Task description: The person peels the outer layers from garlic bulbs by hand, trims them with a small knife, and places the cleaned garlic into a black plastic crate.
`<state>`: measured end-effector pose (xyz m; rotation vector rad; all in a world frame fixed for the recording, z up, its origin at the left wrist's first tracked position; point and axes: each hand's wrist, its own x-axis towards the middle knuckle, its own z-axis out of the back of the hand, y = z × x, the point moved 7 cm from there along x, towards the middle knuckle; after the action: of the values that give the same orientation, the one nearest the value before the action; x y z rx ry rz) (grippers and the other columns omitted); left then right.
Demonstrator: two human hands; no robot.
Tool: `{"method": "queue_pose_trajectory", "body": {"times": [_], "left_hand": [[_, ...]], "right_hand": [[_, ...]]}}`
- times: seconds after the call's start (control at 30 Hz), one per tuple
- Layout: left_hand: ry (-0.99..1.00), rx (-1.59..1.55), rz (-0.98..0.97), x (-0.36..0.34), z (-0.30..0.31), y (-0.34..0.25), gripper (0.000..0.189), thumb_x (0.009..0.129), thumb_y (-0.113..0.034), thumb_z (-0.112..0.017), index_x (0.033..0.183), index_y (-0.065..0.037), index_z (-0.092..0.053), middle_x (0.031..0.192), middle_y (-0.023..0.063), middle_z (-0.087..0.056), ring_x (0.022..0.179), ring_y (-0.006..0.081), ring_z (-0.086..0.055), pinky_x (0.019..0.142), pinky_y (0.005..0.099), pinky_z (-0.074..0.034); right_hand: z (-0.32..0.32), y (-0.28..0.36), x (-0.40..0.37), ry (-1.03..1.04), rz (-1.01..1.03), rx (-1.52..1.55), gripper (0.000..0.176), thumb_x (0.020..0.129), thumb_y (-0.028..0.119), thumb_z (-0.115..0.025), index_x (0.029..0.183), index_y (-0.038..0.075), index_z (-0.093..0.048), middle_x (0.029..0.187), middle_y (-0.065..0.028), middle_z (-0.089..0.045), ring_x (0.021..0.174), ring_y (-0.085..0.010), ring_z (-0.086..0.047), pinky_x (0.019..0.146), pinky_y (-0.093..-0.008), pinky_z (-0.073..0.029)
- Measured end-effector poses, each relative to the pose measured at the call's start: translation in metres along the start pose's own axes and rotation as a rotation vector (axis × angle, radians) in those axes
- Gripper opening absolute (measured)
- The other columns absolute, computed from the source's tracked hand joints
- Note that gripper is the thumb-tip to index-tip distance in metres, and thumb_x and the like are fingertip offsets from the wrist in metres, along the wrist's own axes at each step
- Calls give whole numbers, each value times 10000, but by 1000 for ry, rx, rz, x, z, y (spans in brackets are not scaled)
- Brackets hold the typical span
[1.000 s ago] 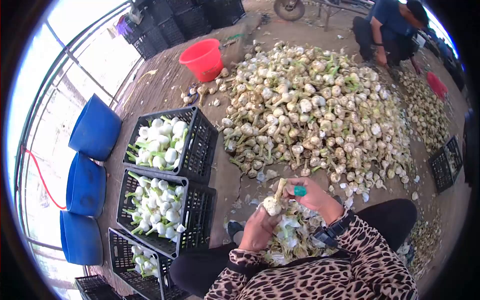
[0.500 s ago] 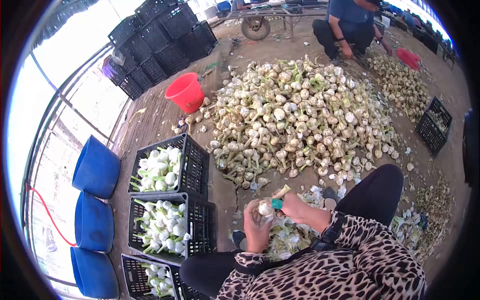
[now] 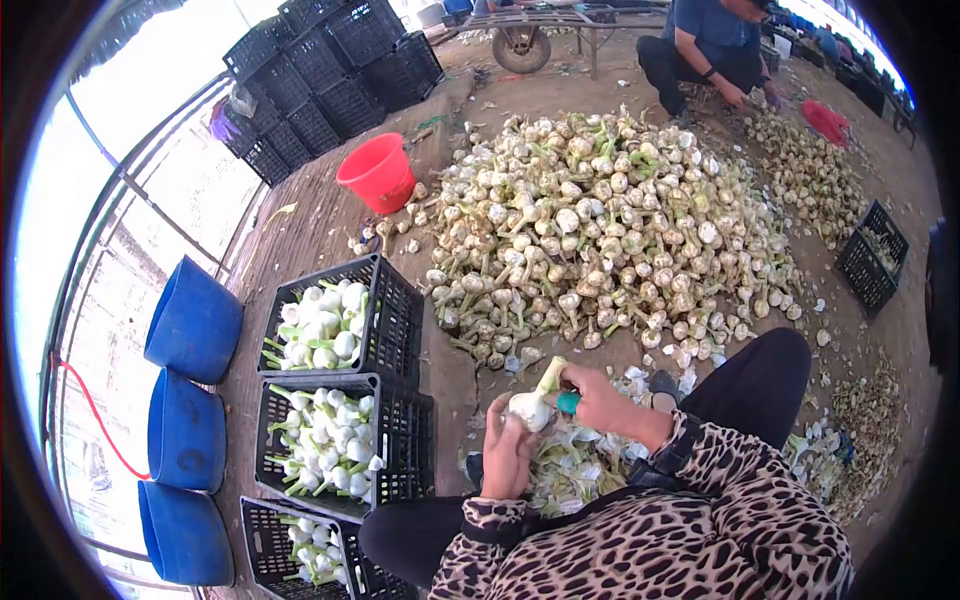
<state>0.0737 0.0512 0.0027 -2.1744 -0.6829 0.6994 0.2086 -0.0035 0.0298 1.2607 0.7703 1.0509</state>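
Observation:
A pale garlic bulb (image 3: 530,410) with its stem pointing up sits in my left hand (image 3: 507,455), whose fingers are wrapped round it. My right hand (image 3: 600,402) is closed against the bulb's stem (image 3: 551,374). By the right fingers shows a small green thing (image 3: 568,402); whether it is a tool handle or a finger wrap I cannot make out. Below both hands lies a heap of peeled skins and leaves (image 3: 575,470). In front is a large pile of unpeeled garlic bulbs (image 3: 610,230).
At left, black crates (image 3: 400,440) hold cleaned white garlic, beside several blue buckets (image 3: 188,430). A red bucket (image 3: 380,175) stands past them, before stacked black crates (image 3: 320,85). A person (image 3: 710,50) squats behind the pile; another black crate (image 3: 872,260) is at right.
The bulb has turned, so its stem now points more upward and its surface looks whiter. My right hand has shifted slightly right and up along the stem. The camera view has moved slightly.

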Motion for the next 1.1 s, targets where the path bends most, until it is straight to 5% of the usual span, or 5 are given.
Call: {"method": "queue_pose_trajectory", "body": {"times": [0.17,0.33,0.77,0.87,1.1], "left_hand": [[83,-221,390,8,14,40,449,998,-389,-302,1261,-42,-413,1135,132,-563,898,270,-611,764,356,-524],[3,200,42,8,-2,19,396,952,-297,-491,1243,-34,-440,1126,88,-556,961,169,-588,789,299,-502],[235,-315,54,-2,-9,2,552,784,-176,-681,1260,-29,-443,1197,154,-535,1046,316,-559,828,371,-517],[198,-287,136,-6,-4,9,562,764,-161,-705,1241,-10,-450,1170,166,-542,1010,312,-569,799,356,-515],[113,-306,75,5,18,12,524,791,-152,-634,1258,-36,-427,1158,130,-554,1019,250,-568,847,347,-496]], "right_hand": [[5,7,-3,-5,26,12,272,855,121,-624,1094,-2,-583,929,-102,-650,834,-130,-581,764,-302,-467],[10,2,-9,-69,-110,48,258,850,74,-619,1096,2,-589,940,-85,-650,845,-113,-577,765,-280,-465],[36,-68,1,-264,-345,1016,258,849,22,-575,1106,40,-569,988,-42,-628,862,-151,-606,743,-321,-502],[75,-64,2,-459,-344,642,270,833,57,-577,1100,31,-558,982,-79,-627,863,-210,-612,731,-357,-506],[-12,-23,-37,362,206,-565,291,764,71,-591,1048,15,-564,968,-178,-609,867,-374,-587,727,-403,-488]]}}
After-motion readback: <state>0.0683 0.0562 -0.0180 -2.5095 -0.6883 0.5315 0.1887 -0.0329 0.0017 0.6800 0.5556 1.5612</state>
